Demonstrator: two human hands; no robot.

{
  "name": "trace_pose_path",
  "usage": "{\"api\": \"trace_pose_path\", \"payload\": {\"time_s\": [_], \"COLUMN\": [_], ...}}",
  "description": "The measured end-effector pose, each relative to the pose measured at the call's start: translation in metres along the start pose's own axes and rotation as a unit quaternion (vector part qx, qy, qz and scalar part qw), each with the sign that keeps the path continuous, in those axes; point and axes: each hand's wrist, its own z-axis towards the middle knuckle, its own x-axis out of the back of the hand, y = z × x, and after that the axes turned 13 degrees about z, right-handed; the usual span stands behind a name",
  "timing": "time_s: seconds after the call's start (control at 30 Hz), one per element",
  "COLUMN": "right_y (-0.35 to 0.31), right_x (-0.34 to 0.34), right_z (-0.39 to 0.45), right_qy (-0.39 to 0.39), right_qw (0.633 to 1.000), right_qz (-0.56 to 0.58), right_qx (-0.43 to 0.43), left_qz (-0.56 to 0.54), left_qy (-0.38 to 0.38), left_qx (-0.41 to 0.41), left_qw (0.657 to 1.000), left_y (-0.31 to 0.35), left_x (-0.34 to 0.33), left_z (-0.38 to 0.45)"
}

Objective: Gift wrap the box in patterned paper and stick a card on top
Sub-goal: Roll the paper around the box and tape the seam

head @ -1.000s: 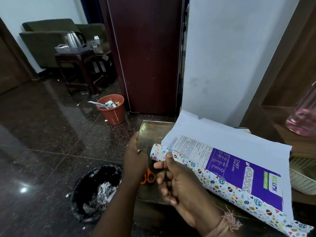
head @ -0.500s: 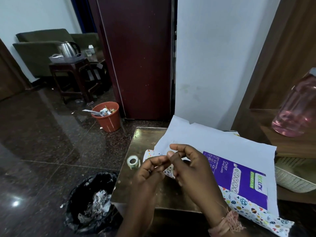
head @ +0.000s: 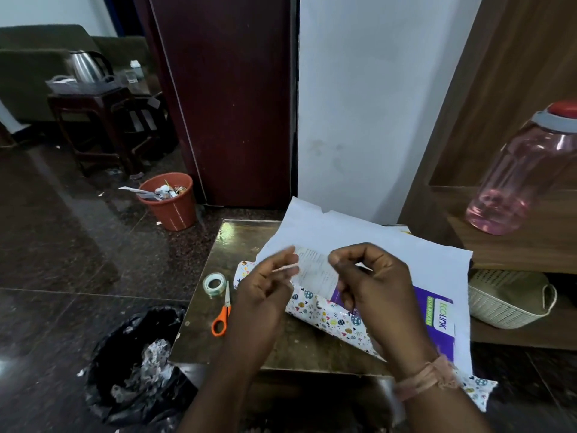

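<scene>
The purple box [head: 437, 320] lies on the brown table [head: 246, 245], partly wrapped in patterned paper [head: 321, 310]. The paper's white underside [head: 374, 239] stands up behind the box. Above the box's left end, my left hand [head: 268, 285] pinches one end of a short clear tape strip [head: 285, 269] with curled fingers. My right hand [head: 371, 289] pinches near the strip's other end with thumb and forefinger. The strip is blurred and hard to make out. No card is in view.
A tape roll [head: 214, 284] and orange-handled scissors [head: 222, 314] lie on the table, left of the box. A black bin [head: 134, 364] stands below the table's left corner and an orange bin [head: 170, 201] beyond it. A pink bottle [head: 518, 170] and a woven basket [head: 509, 301] sit on shelves at right.
My left hand left the scissors area and my right hand lifted off the paper. They met above the box, then drew apart with the tape strip between them.
</scene>
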Motion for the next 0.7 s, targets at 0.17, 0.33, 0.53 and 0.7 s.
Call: {"api": "trace_pose_path", "payload": {"time_s": [0.17,0.33,0.53,0.7], "right_y": [-0.016,-0.029,-0.019,-0.006], "right_x": [0.038,0.058,0.073,0.087], "right_z": [0.003,-0.001,0.007,0.013], "right_qy": [-0.161,-0.277,-0.246,-0.189], "right_qw": [0.972,0.914,0.938,0.959], "right_qz": [0.009,-0.027,-0.026,-0.002], "right_qx": [-0.168,-0.293,-0.243,-0.213], "left_qz": [0.279,0.436,0.419,0.417], "left_qy": [-0.033,-0.076,-0.027,-0.021], "left_qx": [-0.15,-0.177,-0.193,-0.184], "left_qw": [0.948,0.879,0.887,0.89], "left_y": [-0.019,-0.038,-0.041,-0.035], "left_x": [0.009,0.0,-0.018,-0.033], "left_z": [0.011,0.017,0.03,0.038]}}
